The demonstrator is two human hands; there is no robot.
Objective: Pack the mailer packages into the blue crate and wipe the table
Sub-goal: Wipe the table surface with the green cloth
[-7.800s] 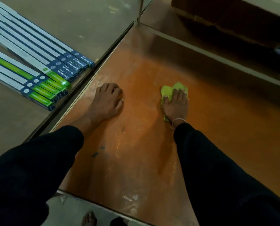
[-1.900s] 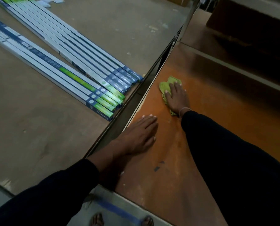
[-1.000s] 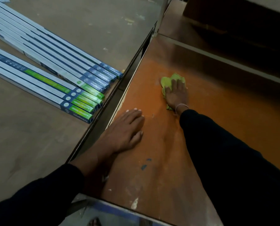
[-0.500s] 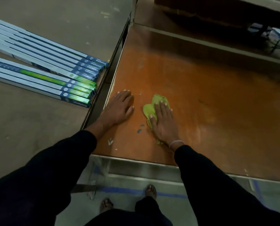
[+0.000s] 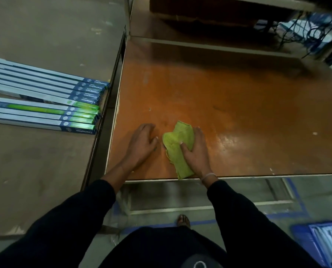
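My right hand [image 5: 197,151] grips the green cloth [image 5: 177,147], thumb curled over its top, the cloth bunched near the front edge of the orange tabletop [image 5: 229,105], one corner overhanging that edge. My left hand [image 5: 142,145] rests on the surface just beside the cloth, fingers loosely bent, holding nothing. In my judgement the wiping step is in hand. To do it well, spread the cloth flatter under the palm and take overlapping strokes away from the front edge. The middle and far part of the surface lie open for sweeping. The left edge borders a gap before the neighbouring table carrying long boxes [image 5: 45,105]. The blue crate [image 5: 324,246] stands on the floor at lower right, something pale and glossy inside, likely mailers.
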